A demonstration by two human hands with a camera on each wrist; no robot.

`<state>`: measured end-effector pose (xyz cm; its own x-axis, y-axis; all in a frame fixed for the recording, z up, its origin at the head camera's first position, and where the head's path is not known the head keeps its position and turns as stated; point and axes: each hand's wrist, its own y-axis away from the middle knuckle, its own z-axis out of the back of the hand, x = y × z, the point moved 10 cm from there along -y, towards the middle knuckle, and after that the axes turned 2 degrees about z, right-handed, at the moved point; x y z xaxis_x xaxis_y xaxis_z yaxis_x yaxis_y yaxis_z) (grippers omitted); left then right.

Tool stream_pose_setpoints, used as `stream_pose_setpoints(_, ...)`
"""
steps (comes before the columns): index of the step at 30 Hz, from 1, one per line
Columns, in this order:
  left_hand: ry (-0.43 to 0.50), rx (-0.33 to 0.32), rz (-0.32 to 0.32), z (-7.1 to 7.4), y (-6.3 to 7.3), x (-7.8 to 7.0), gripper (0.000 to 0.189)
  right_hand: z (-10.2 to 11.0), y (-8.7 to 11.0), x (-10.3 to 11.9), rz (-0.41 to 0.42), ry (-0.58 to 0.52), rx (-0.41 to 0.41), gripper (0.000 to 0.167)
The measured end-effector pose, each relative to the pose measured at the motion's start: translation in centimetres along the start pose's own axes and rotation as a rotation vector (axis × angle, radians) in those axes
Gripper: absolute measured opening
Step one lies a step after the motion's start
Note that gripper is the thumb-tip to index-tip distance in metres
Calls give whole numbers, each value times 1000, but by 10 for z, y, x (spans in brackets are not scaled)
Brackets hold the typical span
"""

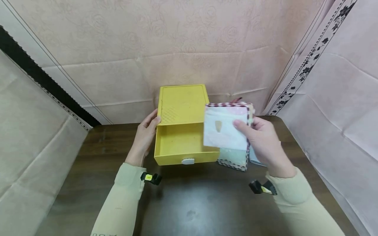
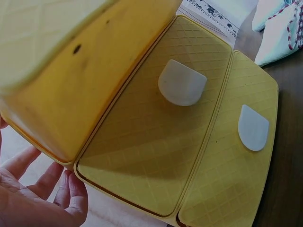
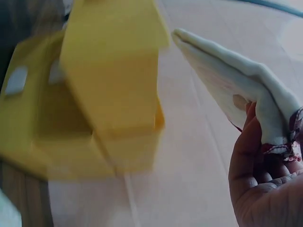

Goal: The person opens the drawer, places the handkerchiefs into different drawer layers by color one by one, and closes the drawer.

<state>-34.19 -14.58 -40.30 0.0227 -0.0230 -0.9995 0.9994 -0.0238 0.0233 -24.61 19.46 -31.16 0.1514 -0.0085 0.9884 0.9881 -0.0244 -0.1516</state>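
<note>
A yellow drawer cabinet (image 1: pixel 183 105) stands on the table with its top drawer (image 1: pixel 171 160) pulled out, and the inside of that drawer shows bare yellow. Two lower drawer fronts with white handles (image 2: pixel 182 83) are closed in the left wrist view. My left hand (image 1: pixel 144 139) rests against the cabinet's left side, thumb near the front edge and fingers along the side. In my right hand (image 1: pixel 265 144), a folded white handkerchief (image 1: pixel 218 139) with a checkered border is pinched between thumb and fingers. It hangs over the open drawer's right edge, hiding part of it.
Right of the drawer, below the held handkerchief, lie a pale green cloth (image 1: pixel 233 155) with checkered trim and a light blue cloth (image 1: pixel 255 159). Patterned pale sheeting (image 1: pixel 189 39) rises behind and at both sides of the dark wooden table (image 1: pixel 189 203).
</note>
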Motion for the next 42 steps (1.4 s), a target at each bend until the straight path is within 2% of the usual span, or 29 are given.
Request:
stream_pose_setpoints(5, 12, 5, -1, -3, 1, 0, 53, -50, -3, 6, 23, 115, 58, 34)
stream_pose_setpoints(8, 18, 2, 0, -4, 1, 1, 53, -77, -5, 2, -9, 126, 113, 36)
stream_pose_setpoints(11, 18, -7, 5, -4, 0, 2, 52, -97, -7, -3, -55, 139, 160, 38)
stream_pose_setpoints(15, 22, -16, 6, -4, -1, 2, 48, -113, -10, -10, -89, 165, 201, 36)
stream_pose_setpoints(21, -8, -25, 6, -4, 1, 1, 48, -122, -13, -28, -205, 215, 239, 29)
stream_pose_setpoints(25, -16, -24, 2, -3, 2, -1, 50, -122, -16, -35, -243, 329, 239, 27)
stream_pose_setpoints(37, 6, -5, -30, 0, 3, -4, 53, -135, -24, -40, -173, 767, 341, 29)
stream_pose_setpoints(42, 1, -9, -13, 1, 3, -2, 54, -140, -22, -41, -179, 872, 380, 29)
